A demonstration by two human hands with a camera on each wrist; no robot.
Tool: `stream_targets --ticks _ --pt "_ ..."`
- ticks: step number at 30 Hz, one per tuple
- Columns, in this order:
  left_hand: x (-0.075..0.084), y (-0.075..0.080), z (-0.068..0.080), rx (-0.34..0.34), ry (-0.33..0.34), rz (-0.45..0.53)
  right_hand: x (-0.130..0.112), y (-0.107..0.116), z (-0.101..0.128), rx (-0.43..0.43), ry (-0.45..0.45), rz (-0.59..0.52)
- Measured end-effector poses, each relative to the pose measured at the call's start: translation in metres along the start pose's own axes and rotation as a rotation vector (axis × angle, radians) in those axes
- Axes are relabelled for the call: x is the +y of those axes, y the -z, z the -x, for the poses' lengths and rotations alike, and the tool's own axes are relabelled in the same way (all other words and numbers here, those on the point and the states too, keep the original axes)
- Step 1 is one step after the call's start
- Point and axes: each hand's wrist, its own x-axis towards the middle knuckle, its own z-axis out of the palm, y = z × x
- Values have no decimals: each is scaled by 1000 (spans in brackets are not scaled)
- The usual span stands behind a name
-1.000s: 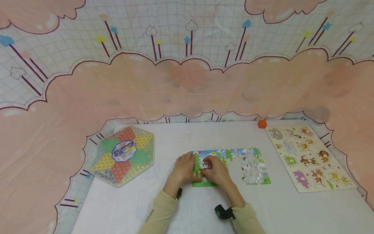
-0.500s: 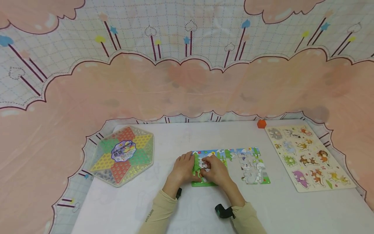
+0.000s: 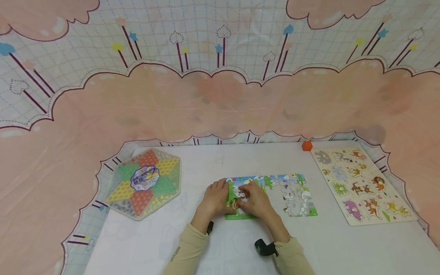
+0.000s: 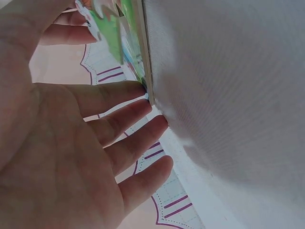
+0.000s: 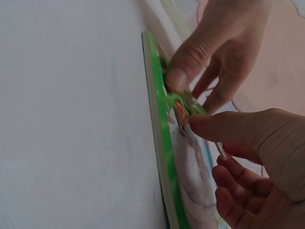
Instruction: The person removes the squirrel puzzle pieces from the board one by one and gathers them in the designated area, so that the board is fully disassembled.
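A small jigsaw puzzle board (image 3: 240,217) with a green lower border and a blue top lies at the middle of the table. My left hand (image 3: 214,198) rests at its left edge, thumb over the board. In the left wrist view, the straight, spread fingers (image 4: 138,143) lie at the board's edge. Over the board, my right hand (image 3: 257,199) pinches a puzzle piece (image 4: 108,36) between thumb and fingers. That piece is tilted, with green on part of its face. My right thumb (image 5: 214,125) is close to my left thumb (image 5: 178,78). My hands hide part of the picture.
Joined puzzle pieces (image 3: 295,196) lie just right of the board. An animal peg puzzle (image 3: 366,187) lies at the right, with an orange block (image 3: 307,146) by its upper corner. On the left is a hexagonal Chinese checkers board (image 3: 144,184). Patterned cloth (image 3: 220,103) covers the background.
My right hand has turned the puzzle piece slightly over the board, so more of its brownish part shows. My left hand stays at the board's left edge.
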Motion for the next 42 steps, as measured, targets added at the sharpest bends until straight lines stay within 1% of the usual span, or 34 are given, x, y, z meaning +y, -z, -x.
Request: stream_targets --ticks 5,8,18,22,30,35,42 --pt "0 -1 0 -2 2 2 6 7 1 14 -18 -33" --pt "0 -1 0 -3 2 -4 11 11 3 17 -10 -47" --pt "0 -1 0 -16 8 -3 27 29 15 42 -19 -90" --pt "0 -1 0 -13 2 3 35 36 19 56 -34 -83" --pt "0 -1 1 -16 6 4 53 46 26 83 -106 -94" --pt "0 0 1 -13 2 5 63 54 29 101 -97 -91" --pt "0 1 1 -20 1 17 73 67 33 97 -94 -46"
